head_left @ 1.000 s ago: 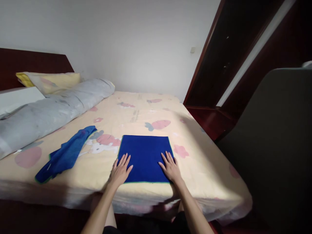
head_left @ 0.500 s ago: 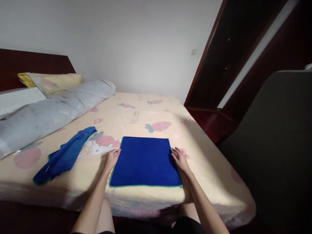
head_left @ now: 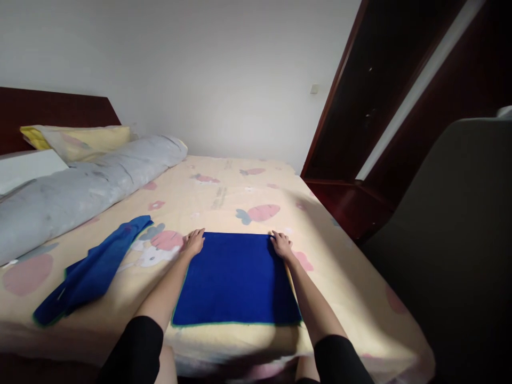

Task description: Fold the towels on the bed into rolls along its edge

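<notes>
1. The flat blue cloth (head_left: 236,282) is laid out on the bed (head_left: 216,205), directly in front of the person, with its near edge close to the bed's near edge.
2. Both hands have been moved: about a second ago they were rested palm-down on the nearer part of the cloth, then they were held at its sides, and now the far corners are reached.
3. The left hand (head_left: 195,241) is placed at the far left corner, with its fingers bent; whether the fabric is pinched between them cannot be told.
4. The right hand (head_left: 282,245) is placed at the far right corner, its fingers curled over the edge; here too, a firm grip cannot be confirmed.
5. By this shift, attention is judged to have been passed from the cloth's surface to its far edge, where both corners can be handled together.
6. The cloth is seen smooth and roughly square; how many layers are stacked cannot be made out.
7. The crumpled blue cloth (head_left: 96,272), to the left, is left untouched, well apart from the flat one.
</notes>
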`<state>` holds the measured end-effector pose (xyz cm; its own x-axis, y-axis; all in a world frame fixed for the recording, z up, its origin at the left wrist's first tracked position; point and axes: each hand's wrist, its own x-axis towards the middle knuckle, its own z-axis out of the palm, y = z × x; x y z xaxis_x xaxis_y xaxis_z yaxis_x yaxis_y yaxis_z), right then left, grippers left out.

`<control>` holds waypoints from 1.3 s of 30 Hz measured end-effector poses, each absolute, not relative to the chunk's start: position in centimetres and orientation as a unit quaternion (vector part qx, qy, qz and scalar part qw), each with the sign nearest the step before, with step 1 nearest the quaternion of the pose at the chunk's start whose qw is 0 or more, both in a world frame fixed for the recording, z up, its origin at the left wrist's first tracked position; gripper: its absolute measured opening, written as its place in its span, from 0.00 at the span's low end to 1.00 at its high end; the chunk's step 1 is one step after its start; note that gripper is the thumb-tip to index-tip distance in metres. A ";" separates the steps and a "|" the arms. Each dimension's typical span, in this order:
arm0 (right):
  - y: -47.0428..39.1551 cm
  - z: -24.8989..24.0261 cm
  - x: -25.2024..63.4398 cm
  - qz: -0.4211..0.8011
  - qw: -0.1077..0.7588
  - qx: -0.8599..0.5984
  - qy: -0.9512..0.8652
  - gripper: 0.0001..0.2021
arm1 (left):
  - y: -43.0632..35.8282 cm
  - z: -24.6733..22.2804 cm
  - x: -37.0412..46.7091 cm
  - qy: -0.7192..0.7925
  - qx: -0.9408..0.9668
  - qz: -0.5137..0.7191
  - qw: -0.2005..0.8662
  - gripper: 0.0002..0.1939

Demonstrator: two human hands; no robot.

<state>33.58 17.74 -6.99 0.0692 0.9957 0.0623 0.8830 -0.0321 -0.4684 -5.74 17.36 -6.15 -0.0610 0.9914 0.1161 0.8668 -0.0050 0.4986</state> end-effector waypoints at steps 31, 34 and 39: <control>13.4 15.1 37.9 0.268 0.561 -0.496 -0.606 0.23 | 16.0 12.4 -11.6 0.461 0.546 0.656 0.243 0.24; 9.6 10.7 38.5 0.322 0.493 -0.517 -0.622 0.21 | 11.1 7.1 -12.1 0.503 0.599 0.573 0.245 0.21; 1.9 0.6 38.8 0.438 0.374 -0.546 -0.608 0.22 | 2.1 -3.7 -12.0 0.549 0.639 0.438 0.314 0.18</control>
<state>38.85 1.91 0.56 -0.1236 0.9921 -0.0223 0.3366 0.0208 -0.9414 -11.98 2.09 -3.71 0.0141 0.9766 0.2146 0.4258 -0.2000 0.8824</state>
